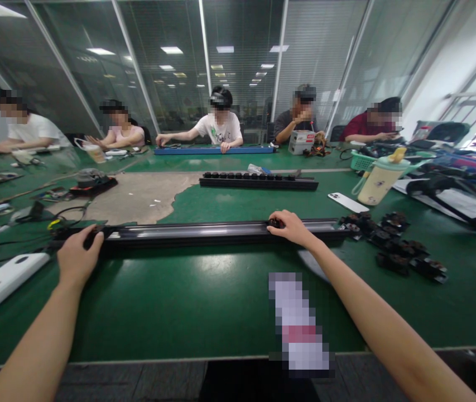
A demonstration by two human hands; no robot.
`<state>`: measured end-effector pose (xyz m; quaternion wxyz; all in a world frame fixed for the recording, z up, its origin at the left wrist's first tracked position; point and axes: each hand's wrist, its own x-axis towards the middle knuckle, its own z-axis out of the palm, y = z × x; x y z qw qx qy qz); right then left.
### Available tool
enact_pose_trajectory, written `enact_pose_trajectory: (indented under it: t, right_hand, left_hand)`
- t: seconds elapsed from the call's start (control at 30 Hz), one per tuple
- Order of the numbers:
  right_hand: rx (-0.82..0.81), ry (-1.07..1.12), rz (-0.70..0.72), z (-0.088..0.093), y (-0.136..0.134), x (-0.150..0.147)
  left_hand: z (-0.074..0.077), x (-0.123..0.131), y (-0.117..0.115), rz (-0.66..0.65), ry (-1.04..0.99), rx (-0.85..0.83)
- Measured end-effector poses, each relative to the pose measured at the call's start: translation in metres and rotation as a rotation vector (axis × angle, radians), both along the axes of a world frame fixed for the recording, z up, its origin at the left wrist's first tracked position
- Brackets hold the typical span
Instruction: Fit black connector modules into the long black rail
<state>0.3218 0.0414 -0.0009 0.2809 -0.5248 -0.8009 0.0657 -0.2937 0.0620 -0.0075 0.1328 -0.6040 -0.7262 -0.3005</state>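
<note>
A long black rail [187, 232] with a shiny channel lies crosswise on the green table in front of me. At its left end, my left hand [77, 254] is closed around a small black block [91, 237], thumb and fingers on either side. My right hand [291, 228] pinches a small dark module [277, 223] on the rail's right part; its underside is hidden. Just past the right end sits a loose pile of several similar black modules [392, 237].
Farther back lies a second black rail [258, 182] with a row of black modules. A white phone [347, 202] and a cream tumbler [382, 181] stand to the right. A white case [7, 285] and cables are at left. Several people sit across the table, one holding a blue rail [212, 150].
</note>
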Motion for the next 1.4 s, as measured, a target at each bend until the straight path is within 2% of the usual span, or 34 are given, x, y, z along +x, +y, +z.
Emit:
enact_pose_trajectory:
  t: [0.73, 0.93, 1.4]
  right_hand:
    - [-0.039, 0.049, -0.016, 0.002, 0.002, -0.001]
    - [-0.107, 0.122, 0.051, 0.005, 0.004, 0.008]
    - [-0.103, 0.21, 0.059, -0.003, 0.005, 0.015]
  left_hand:
    - [0.0, 0.002, -0.001, -0.009, -0.003, 0.009]
    - [0.004, 0.006, -0.003, -0.003, -0.015, -0.002]
    - [0.002, 0.004, -0.002, 0.0, -0.008, -0.003]
